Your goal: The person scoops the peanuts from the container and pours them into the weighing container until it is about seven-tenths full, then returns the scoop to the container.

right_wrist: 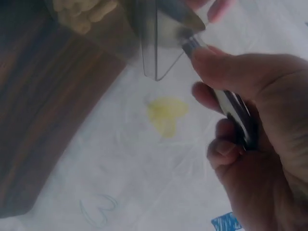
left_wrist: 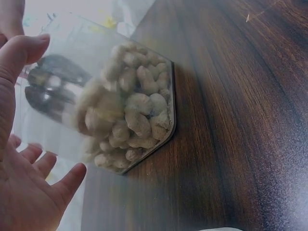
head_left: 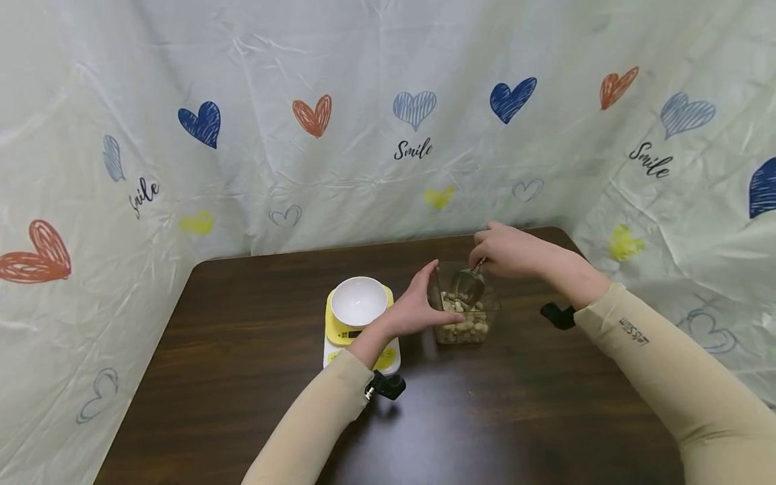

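Observation:
A clear container (head_left: 461,335) holds peanuts (left_wrist: 139,115) on the table's right half. My left hand (head_left: 418,306) grips its upper left side, thumb on the near wall and fingers at the far side. In my right hand (head_left: 506,250) is the handle (right_wrist: 236,113) of a metal scoop (head_left: 469,285), its bowl tilted down inside the container over the peanuts. The left wrist view shows the scoop (left_wrist: 55,86) through the clear wall. To the left, a white bowl (head_left: 359,301) sits on a yellow and white scale (head_left: 388,357).
The dark wooden table (head_left: 242,377) has its far edge against a white curtain (head_left: 351,60) printed with hearts and words. A small light crumb (left_wrist: 248,18) lies on the table in the left wrist view.

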{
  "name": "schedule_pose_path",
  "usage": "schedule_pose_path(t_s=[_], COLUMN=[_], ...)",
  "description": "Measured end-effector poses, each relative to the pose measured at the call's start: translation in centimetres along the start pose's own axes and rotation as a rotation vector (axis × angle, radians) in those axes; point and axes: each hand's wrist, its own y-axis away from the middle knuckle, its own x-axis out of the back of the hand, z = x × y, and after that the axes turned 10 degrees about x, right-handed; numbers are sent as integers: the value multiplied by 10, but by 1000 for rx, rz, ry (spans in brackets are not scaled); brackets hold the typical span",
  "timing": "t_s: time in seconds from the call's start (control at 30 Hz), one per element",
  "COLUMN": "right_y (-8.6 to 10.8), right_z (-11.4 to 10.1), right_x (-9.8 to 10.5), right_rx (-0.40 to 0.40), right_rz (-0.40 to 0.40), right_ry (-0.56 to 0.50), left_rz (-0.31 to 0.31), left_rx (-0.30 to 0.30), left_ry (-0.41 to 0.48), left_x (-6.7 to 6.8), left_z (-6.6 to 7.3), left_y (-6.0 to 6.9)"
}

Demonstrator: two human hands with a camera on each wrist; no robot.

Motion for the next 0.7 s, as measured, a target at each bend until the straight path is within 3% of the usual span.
schedule_pose_path(t_s=[0.3,0.43,0.7], right_y=[9,15,15], right_z=[-5,-9,-7], right_x=[-12,-16,-27], right_rx=[26,47,-42], right_rz=[73,66,14], right_ry=[6,-27,-67], left_rz=[-5,-3,-6], left_rx=[10,13,15], left_ry=[-19,-32,-23], left_x=[0,0,-1], left_z=[-2,-1,0], left_y=[-1,-1,-3])
